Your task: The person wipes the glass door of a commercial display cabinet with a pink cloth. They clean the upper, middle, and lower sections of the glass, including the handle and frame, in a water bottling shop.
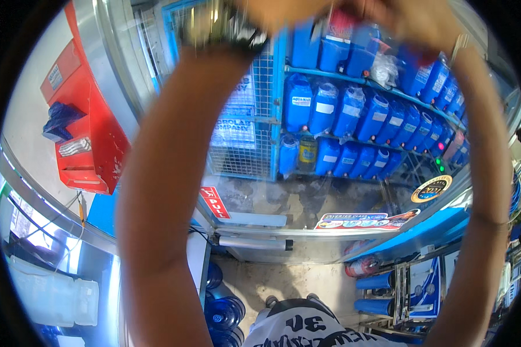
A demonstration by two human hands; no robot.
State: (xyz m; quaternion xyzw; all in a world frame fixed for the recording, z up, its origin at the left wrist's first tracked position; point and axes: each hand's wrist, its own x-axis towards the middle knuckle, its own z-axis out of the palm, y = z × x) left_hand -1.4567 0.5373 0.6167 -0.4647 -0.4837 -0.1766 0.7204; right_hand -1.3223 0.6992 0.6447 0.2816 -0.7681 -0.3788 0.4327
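Observation:
Both my arms reach up and forward in front of a glass door. My left hand (pixel 292 10) is at the top edge, partly cut off and smeared by motion; a dark band with a pale, shiny part (pixel 228 32) circles that wrist. My right hand (pixel 414 22) is a little to its right, also blurred, with its fingers toward the left hand. A reddish patch (pixel 348 16) shows between the hands; I cannot make out what it is or whether either hand holds it. Behind the glass, blue jugs (pixel 324 109) stand in rows just below the hands.
The glass door has a horizontal metal handle (pixel 255 243) and a red sticker (pixel 215 202). On the left wall hangs a red holder (pixel 92 139) with folded items. Round blue water bottles (pixel 223 312) stand at lower left. Blue filter housings (pixel 373 306) are at lower right.

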